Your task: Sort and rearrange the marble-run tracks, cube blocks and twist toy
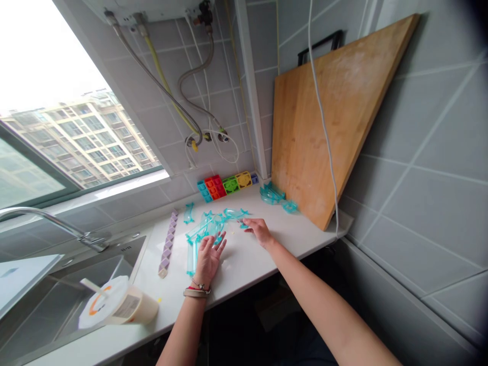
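My left hand (209,259) is palm up over the counter, its fingers apart, beside a loose cluster of clear teal plastic pieces (202,230). A bit of teal shows just behind its fingertips; I cannot tell whether they touch it. To the right, the fingers of my right hand (261,232) are pinched on a small teal plastic piece (244,225), partly covered by them. A long straight teal strip (190,259) lies left of my left hand. A curved teal piece (188,213) sits farther back on the white counter (244,269).
More teal pieces (272,193) lie by a leaning wooden board (312,127). Colourful plastic blocks (223,187) stand against the wall. A purple jagged strip (168,244) lies left, near the sink (141,254). A lidded drink cup (133,305) stands front left. A white cable (322,112) hangs down.
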Tool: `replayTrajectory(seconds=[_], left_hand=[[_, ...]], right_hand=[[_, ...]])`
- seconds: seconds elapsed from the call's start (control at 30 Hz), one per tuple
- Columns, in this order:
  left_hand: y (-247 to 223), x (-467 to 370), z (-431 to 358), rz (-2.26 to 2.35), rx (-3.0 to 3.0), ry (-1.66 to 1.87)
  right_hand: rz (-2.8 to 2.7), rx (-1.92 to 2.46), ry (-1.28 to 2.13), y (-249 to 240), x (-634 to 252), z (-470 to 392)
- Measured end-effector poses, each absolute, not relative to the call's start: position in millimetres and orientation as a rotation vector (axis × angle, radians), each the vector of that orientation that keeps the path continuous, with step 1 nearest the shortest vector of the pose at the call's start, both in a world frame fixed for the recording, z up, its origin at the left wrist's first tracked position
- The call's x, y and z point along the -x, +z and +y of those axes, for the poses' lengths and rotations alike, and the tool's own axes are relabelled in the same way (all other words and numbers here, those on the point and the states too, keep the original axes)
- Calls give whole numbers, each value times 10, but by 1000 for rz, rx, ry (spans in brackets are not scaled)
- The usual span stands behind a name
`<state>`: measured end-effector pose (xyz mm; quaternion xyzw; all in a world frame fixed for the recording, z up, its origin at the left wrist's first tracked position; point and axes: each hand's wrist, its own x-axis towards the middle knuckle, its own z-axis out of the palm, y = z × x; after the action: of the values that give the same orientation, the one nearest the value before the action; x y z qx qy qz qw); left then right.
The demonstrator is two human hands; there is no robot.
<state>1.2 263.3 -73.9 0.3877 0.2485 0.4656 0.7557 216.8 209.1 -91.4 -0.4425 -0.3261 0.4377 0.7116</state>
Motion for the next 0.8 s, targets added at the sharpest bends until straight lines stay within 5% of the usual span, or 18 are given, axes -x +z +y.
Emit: replayTrajectory(seconds=[0.8], left_hand=[[-746, -30, 2549, 600, -995, 938]], right_hand=[[-1105, 1029, 957, -974, -2085, 2126]])
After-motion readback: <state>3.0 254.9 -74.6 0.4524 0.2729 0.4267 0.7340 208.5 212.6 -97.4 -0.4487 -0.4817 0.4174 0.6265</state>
